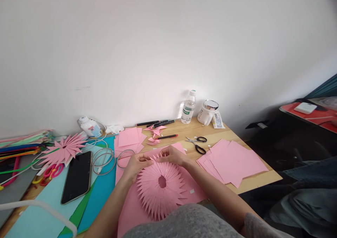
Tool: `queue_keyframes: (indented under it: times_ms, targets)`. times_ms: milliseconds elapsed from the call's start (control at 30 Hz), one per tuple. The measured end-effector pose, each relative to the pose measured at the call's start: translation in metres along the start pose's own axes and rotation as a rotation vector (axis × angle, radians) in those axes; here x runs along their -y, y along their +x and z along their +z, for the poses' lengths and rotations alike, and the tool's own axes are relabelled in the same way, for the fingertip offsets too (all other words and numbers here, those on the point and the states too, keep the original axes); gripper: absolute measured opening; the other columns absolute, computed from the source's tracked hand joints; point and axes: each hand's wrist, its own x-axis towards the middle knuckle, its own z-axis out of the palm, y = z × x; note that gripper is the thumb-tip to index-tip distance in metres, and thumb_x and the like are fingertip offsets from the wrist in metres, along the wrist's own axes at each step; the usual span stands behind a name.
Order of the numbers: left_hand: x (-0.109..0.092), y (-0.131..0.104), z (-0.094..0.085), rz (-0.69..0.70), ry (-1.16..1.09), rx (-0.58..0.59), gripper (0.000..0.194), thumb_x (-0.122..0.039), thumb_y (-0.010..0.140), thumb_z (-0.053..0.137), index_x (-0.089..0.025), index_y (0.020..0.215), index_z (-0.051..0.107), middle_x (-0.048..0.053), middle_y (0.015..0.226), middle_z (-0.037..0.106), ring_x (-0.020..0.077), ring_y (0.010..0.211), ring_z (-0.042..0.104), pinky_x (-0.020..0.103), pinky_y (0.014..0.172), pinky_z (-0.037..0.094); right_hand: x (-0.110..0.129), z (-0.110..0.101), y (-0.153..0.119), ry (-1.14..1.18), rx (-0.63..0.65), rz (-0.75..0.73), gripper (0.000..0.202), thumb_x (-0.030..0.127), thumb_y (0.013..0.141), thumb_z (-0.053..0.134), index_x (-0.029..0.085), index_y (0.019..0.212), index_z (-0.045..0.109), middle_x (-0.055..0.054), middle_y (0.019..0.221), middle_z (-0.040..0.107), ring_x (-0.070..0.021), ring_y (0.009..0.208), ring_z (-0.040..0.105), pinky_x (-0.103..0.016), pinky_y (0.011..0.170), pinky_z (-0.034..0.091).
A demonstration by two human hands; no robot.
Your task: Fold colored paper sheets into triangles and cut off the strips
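A round pink folded-paper rosette (150,192) with pointed tips and a hole in its middle lies on a pink sheet (126,217) before me. At its far edge my left hand (139,163) pinches the folded points, fingers closed. Just beside it, my right hand (172,155) also pinches the far edge with thumb and fingers together. The fingertips nearly meet there, partly covering the folds. Small pink folded pieces (157,130) lie beyond the hands, near a pen (167,137). Black-handled scissors (198,145) rest to the right.
Pink paper squares (234,160) are stacked at right, more (129,138) behind left. A water bottle (188,108) and lidded mug (207,112) stand near the wall. On the left are a phone (77,176), a cable (104,160), a white bottle (90,126) and another pink paper rosette (64,147).
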Motion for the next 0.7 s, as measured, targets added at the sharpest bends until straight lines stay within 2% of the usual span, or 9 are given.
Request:
queue_keyframes:
  times_ms: [300,700]
  targets:
    - [0.003,-0.004,0.007,0.008,0.032,-0.012,0.026,-0.037,0.052,0.074,-0.014,0.058,0.064,-0.001,0.058,0.058,0.0097,0.054,0.048,0.023,0.054,0.036,-0.004,0.007,-0.006,0.076,-0.087,0.031,0.043,0.054,0.059,0.069,0.015,0.056,0.05,0.007,0.052,0.038,-0.0061,0.049,0.03,-0.021,0.046,0.02]
    - [0.006,-0.003,0.011,-0.022,0.151,0.07,0.035,-0.046,0.053,0.07,-0.015,0.051,0.055,-0.004,0.049,0.044,0.0078,0.047,0.033,0.022,0.046,0.02,-0.011,0.011,-0.002,0.039,-0.107,0.058,0.039,0.05,0.064,0.066,0.016,0.055,0.051,0.006,0.052,0.037,-0.0061,0.048,0.028,-0.021,0.044,0.019]
